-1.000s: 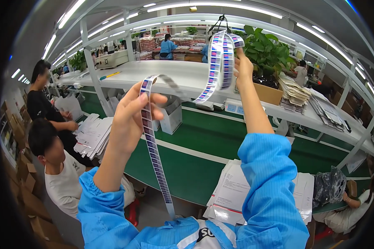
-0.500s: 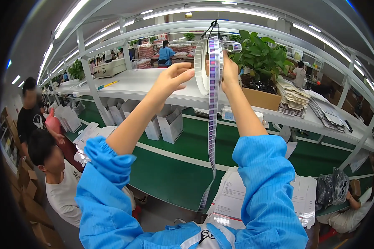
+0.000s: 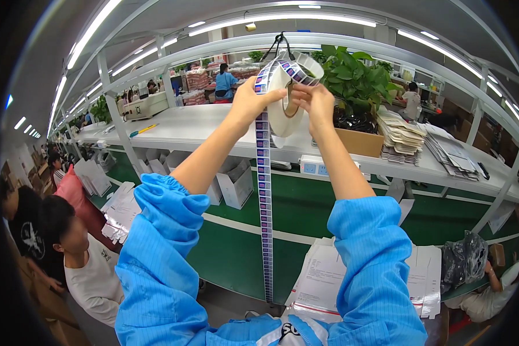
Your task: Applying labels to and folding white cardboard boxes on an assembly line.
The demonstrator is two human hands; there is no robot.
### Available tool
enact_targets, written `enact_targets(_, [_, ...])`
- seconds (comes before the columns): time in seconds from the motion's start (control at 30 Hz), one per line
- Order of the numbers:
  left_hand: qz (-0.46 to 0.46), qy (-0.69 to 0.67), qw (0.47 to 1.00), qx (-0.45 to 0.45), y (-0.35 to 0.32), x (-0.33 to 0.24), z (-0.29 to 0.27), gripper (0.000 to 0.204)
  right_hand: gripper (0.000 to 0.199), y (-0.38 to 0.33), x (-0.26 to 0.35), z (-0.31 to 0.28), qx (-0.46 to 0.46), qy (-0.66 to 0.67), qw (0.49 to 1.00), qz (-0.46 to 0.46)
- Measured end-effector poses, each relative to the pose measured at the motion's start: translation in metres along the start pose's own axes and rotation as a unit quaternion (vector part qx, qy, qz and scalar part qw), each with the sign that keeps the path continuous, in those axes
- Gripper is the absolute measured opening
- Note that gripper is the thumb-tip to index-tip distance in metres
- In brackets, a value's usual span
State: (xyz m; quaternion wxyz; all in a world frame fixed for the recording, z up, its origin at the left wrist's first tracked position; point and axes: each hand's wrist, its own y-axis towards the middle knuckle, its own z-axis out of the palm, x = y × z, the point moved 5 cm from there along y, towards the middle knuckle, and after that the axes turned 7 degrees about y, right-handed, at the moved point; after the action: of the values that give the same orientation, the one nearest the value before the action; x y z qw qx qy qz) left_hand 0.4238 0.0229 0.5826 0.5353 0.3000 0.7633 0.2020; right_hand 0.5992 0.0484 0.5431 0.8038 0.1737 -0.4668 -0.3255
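Observation:
A roll of small purple-and-white labels [image 3: 279,118] hangs from a black cord [image 3: 280,41] on the white rail in front of me. Its side is turned partly toward me, showing the brown core. My left hand [image 3: 252,102] grips the roll's left edge, thumb across the side and fingers hidden behind. My right hand [image 3: 317,106] is at the roll's right side, fingers curled at the core and under a loose loop of label strip [image 3: 305,72]. From the left edge a long label strip [image 3: 264,202] drops straight down toward the green bench.
Below lies a green bench [image 3: 230,248] with flat white printed cartons [image 3: 323,277]. On the white shelf [image 3: 196,118] are a plant [image 3: 354,75], a cardboard box [image 3: 360,141], paper stacks [image 3: 401,132] and a yellow cutter [image 3: 144,130]. People sit at left and right.
My left hand has moved right and closed on the roll. The roll has turned its side toward me, the hanging strip has shifted left, and my right fingers have come round to the core.

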Motion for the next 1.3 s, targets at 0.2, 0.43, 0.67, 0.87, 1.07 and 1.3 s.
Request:
enact_targets(0.2, [-0.014,0.001,1.0,0.005,0.008,-0.009,-0.012,0.059,0.037,0.012,0.024,0.004,0.068,0.187,0.972,0.125])
enact_targets(0.43, [0.024,-0.001,0.998,-0.059,0.015,-0.019,-0.018,0.055,0.038,0.02,0.03,-0.001,0.015,0.157,0.985,0.07])
enact_targets(0.67, [0.303,0.24,0.92,-0.066,0.031,-0.049,0.0,0.046,0.036,0.016,0.068,-0.013,-0.079,-0.122,0.955,-0.259])
enact_targets(0.87, [0.377,0.309,0.867,-0.105,0.031,-0.054,0.021,0.038,0.036,0.036,0.056,-0.001,0.116,-0.206,0.949,-0.21])
enact_targets(1.07, [0.346,0.24,0.9,-0.114,0.03,-0.044,0.004,0.038,0.038,0.028,0.038,-0.003,0.14,-0.215,0.962,-0.099])
enact_targets(1.3, [0.184,0.199,0.952,-0.139,0.043,-0.001,-0.024,0.037,0.038,0.005,0.037,0.004,0.143,-0.188,0.967,-0.1])
